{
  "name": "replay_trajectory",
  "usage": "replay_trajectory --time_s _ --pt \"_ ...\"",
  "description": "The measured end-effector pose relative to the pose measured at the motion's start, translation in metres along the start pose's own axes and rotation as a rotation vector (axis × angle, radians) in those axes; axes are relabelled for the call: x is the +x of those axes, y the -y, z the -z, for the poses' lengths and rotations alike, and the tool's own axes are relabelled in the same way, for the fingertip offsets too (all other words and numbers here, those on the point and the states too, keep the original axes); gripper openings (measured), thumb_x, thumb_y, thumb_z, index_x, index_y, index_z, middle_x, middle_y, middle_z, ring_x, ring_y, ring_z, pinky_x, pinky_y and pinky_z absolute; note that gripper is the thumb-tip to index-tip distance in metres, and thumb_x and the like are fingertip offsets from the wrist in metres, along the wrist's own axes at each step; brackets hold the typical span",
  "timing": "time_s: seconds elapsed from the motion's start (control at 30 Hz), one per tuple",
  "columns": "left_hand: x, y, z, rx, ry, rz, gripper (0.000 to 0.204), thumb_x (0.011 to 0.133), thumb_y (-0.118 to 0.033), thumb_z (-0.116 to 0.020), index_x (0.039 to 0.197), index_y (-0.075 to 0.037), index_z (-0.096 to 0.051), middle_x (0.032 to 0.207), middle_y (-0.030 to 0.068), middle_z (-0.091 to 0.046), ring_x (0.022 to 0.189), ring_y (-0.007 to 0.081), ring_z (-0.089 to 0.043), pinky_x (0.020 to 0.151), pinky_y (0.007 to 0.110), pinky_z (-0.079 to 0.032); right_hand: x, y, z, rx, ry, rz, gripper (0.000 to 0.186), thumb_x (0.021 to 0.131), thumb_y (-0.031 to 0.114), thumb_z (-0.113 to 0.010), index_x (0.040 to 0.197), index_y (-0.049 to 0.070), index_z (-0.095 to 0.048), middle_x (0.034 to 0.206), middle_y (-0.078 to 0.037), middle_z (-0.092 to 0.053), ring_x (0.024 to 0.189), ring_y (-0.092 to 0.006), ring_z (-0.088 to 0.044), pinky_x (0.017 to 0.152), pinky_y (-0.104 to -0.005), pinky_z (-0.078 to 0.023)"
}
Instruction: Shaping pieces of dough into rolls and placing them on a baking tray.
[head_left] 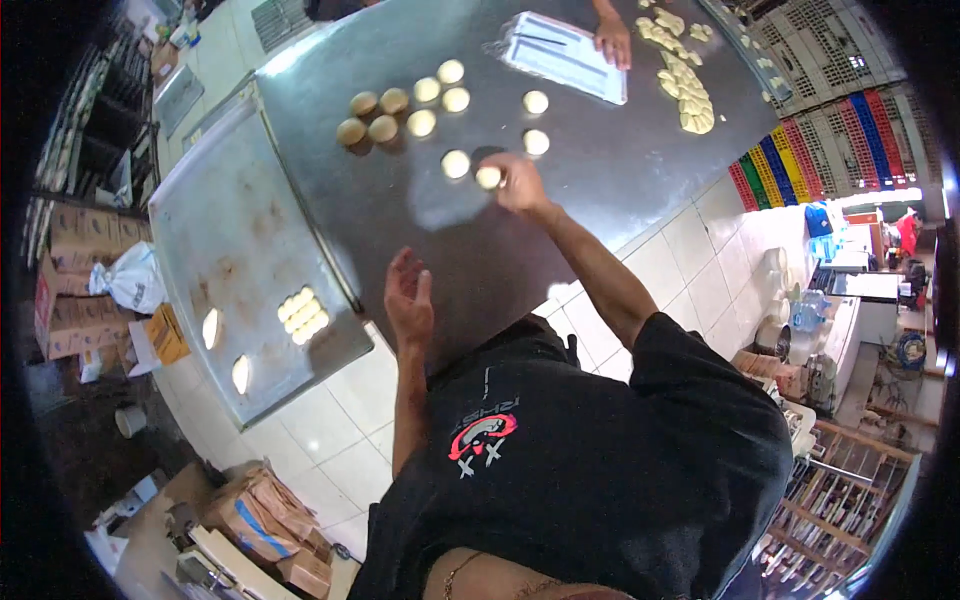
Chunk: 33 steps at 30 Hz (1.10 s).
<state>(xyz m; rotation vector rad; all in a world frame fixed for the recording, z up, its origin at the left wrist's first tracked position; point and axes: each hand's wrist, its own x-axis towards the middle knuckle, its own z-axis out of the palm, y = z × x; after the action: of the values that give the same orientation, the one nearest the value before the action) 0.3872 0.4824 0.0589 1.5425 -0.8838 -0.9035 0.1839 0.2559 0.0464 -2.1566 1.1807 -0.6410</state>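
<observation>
Above the steel worktable [330, 200], my right hand [521, 183] reaches forward, its fingers closed on a pale dough ball [489, 177]. Just left of it lies another dough ball [456, 164]; two more rest farther back, one of them a dough ball [536, 142] close to my fingers. Farther left sits a loose group of several balls, some pale and some browner, such as a brown ball [351, 131]. My left hand [408, 300] is held near the table's front left edge, fingers apart and holding nothing.
Adjoining on the left is a metal tray [215, 270] with a block of small dough pieces [303, 315] and two pale pieces. At the back, another person's hand [613, 42] rests on a paper sheet [565, 60] beside dough pieces [685, 95]. Coloured crates [790, 165] stand right.
</observation>
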Motion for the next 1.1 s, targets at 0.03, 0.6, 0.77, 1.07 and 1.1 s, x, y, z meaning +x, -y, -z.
replay_trajectory --time_s 0.03,0.6,0.77,1.07,1.1 --pt "-0.007 -0.005 -0.013 -0.017 0.033 0.054 0.044 0.095 -0.007 -0.061 0.138 -0.003 -0.052 0.134 0.0157 -0.059 0.12 0.0268 -0.06 0.1 0.038 -0.05 -0.009 0.001 0.005 0.009 0.002 0.013 0.05 0.075 0.009 -0.069 0.125 0.007 -0.064 0.115 -0.015 -0.07 0.108 -0.0309 -0.067 0.094 -0.0418 -0.052" --pt "0.039 0.003 -0.142 0.438 -0.156 0.312 0.042 0.082 -0.047 -0.073 0.09 -0.007 -0.077 0.086 0.0158 -0.074 0.082 0.0367 -0.071 0.073 0.044 -0.055 -0.067 -0.006 0.001 0.315 0.15 -0.532 0.028 0.087 0.026 -0.076 0.096 0.0 -0.074 0.087 -0.012 -0.075 0.072 -0.0162 -0.07 0.063 -0.0309 -0.055" --pt "0.041 -0.003 -0.157 0.692 -0.296 0.248 0.05 0.073 -0.048 -0.084 0.085 -0.003 -0.068 0.072 0.0107 -0.07 0.069 0.0275 -0.071 0.065 0.04 -0.053 -0.072 -0.029 -0.009 0.026 -0.077 -0.222 0.03 0.083 0.029 -0.08 0.086 0.0 -0.072 0.083 -0.014 -0.073 0.073 -0.0226 -0.07 0.064 -0.0353 -0.054" --pt "0.014 0.032 -0.139 0.198 -0.477 -0.252 0.018 0.1 -0.02 -0.06 0.097 -0.002 -0.063 0.083 0.0153 -0.066 0.075 0.0301 -0.067 0.068 0.038 -0.053 -0.005 0.0 -0.023 -0.035 0.01 0.059 0.017 0.092 0.02 -0.064 0.088 0.005 -0.061 0.083 -0.014 -0.065 0.077 -0.0329 -0.063 0.069 -0.0452 -0.046" --pt "0.006 0.03 -0.144 0.087 -0.469 -0.137 0.02 0.101 -0.02 -0.057 0.1 -0.002 -0.064 0.09 0.0173 -0.066 0.08 0.0288 -0.066 0.072 0.035 -0.052 -0.006 -0.013 -0.035 -0.061 0.051 0.332 0.015 0.093 0.019 -0.062 0.089 0.005 -0.058 0.084 -0.012 -0.063 0.078 -0.0319 -0.06 0.071 -0.0452 -0.044"
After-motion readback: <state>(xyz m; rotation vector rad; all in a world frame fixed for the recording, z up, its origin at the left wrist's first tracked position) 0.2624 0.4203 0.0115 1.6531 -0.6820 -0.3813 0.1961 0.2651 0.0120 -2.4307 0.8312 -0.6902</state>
